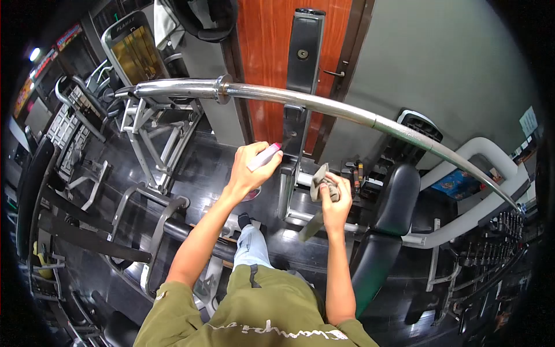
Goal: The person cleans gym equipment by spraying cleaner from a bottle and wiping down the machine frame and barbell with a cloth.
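My left hand (pixel 250 168) is closed around a small pale bottle (pixel 264 157) with a pink-red top, tilted up to the right. Most of the bottle's lower part is hidden in my palm. My right hand (pixel 337 202) grips a bunched grey-green cloth (pixel 319 184), and a loose end hangs down below the fingers. Above both hands, a long metal barbell (pixel 300 100) spans the view, apart from them. Behind it stands a dark upright post (pixel 304 52) of a rack.
On the right is a black padded bench (pixel 381 248) beside a thick grey machine frame (pixel 462 222). Gym machines (pixel 156 133) fill the left side. A wooden door (pixel 260 46) and a grey wall (pixel 422 58) lie ahead. Dumbbells (pixel 491 243) sit on a rack at far right.
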Demonstrator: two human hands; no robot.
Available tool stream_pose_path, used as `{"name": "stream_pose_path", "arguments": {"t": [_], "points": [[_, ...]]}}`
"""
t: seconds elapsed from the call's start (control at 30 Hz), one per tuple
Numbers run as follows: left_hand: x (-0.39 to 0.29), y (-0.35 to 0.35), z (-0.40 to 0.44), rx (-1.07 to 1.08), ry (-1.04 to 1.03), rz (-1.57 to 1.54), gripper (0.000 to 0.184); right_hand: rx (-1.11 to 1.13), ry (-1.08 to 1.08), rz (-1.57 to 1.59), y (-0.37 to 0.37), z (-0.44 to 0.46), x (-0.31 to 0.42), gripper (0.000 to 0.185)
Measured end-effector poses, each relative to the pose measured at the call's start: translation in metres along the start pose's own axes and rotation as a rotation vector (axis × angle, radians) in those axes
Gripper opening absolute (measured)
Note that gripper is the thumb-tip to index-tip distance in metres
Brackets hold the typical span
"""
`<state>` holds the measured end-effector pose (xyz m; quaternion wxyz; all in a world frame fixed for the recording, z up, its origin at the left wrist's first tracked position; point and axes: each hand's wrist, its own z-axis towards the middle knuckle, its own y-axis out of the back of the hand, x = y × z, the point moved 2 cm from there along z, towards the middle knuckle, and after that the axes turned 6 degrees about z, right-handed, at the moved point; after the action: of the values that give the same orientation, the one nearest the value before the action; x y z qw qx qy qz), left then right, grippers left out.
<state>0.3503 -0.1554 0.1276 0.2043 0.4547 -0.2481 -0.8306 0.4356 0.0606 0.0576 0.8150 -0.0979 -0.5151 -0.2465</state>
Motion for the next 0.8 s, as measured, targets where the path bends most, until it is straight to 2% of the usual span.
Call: {"name": "stream_pose_path", "arguments": {"t": [0.13,0.2,0.23,0.3,0.37,0.43,0.5,0.57,0.63,0.7,0.73,0.8], "points": [[0.002,-0.006,-0.013,-0.035,0.010,-0.085,0.032,-0.080,-0.027,0.017,-0.009,-0.017,0.000,0.025],[0.005,-0.004,-0.023,-0.082,-0.005,-0.072,0.030,-0.052,0.058,0.056,-0.018,-0.006,0.007,0.027],[0.006,-0.004,-0.028,-0.087,-0.001,-0.076,0.030,-0.042,0.258,-0.061,-0.024,0.005,0.014,0.029],[0.009,-0.003,-0.036,-0.123,-0.003,-0.130,0.027,0.023,0.478,-0.106,-0.039,0.036,0.029,0.029],[0.010,-0.002,-0.045,-0.141,-0.002,-0.155,0.026,0.056,0.519,-0.134,-0.058,0.065,0.031,0.030],[0.011,-0.002,-0.053,-0.083,0.100,-0.255,0.022,0.034,0.502,-0.213,-0.075,0.086,0.021,0.032],[0.023,-0.004,-0.061,-0.060,0.099,-0.259,0.019,-0.027,0.660,-0.272,-0.084,0.088,0.009,0.032],[0.030,-0.006,-0.068,-0.015,0.241,-0.427,0.018,0.045,0.675,-0.287,-0.081,0.083,-0.010,0.031],[0.034,-0.003,-0.073,-0.022,0.249,-0.422,0.015,0.109,0.599,-0.271,-0.073,0.072,-0.019,0.031],[0.029,0.003,-0.076,0.035,0.330,-0.476,0.012,0.303,0.440,-0.245,-0.062,0.068,-0.025,0.029],[0.030,0.004,-0.078,0.034,0.333,-0.474,0.012,0.305,0.438,-0.243,-0.055,0.068,-0.026,0.029],[0.029,0.006,-0.079,0.037,0.288,-0.484,0.010,0.517,0.309,-0.309,-0.051,0.070,-0.025,0.027]]}}
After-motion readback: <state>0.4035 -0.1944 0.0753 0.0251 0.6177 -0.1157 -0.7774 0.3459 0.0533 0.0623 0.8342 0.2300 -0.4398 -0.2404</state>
